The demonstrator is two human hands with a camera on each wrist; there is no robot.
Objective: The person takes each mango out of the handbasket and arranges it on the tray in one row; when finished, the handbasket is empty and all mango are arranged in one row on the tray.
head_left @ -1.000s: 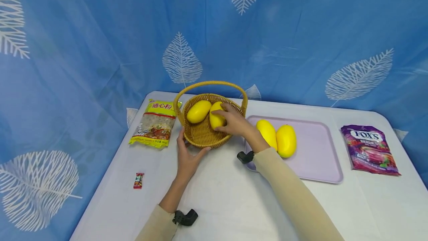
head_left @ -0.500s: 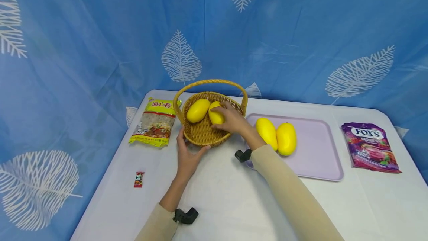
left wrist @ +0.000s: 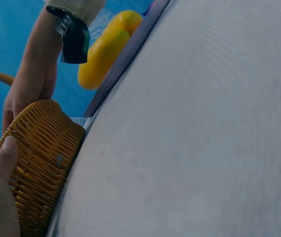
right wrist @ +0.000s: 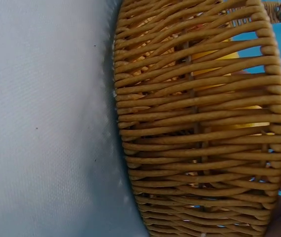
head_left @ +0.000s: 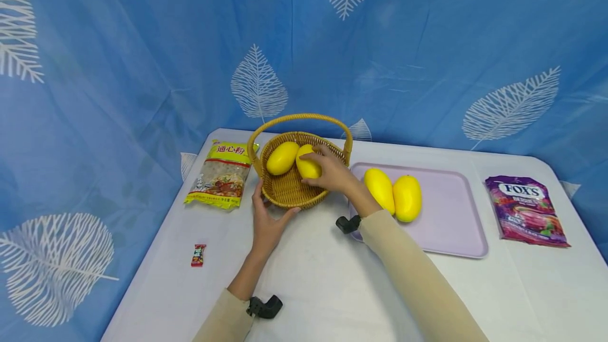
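Observation:
My left hand (head_left: 268, 228) steadies a wicker basket (head_left: 287, 192) with a tall arched handle, thumb and fingers spread around its near left wall. In the left wrist view, the thumb lies against the woven side. Inside the basket, my right hand (head_left: 332, 170) grips a yellow mango (head_left: 306, 161), fingers over its top and right side. A second mango (head_left: 283, 158) lies to its left. The right wrist view is mostly filled by the basket wall (right wrist: 199, 118), which hides most of the hand. Two more mangoes (head_left: 407, 198) lie side by side on a tray.
The lilac tray (head_left: 448, 215) sits right of the basket. A yellow-topped food bag (head_left: 220, 176) lies to its left, with a small red wrapped sweet (head_left: 198, 255) nearer me. A purple FOX'S candy bag (head_left: 526, 211) lies at far right. A blue curtain (head_left: 404, 67) hangs behind.
The mango in my right hand has shifted slightly left, closer to the other one in the basket. My left hand and the basket stay in place.

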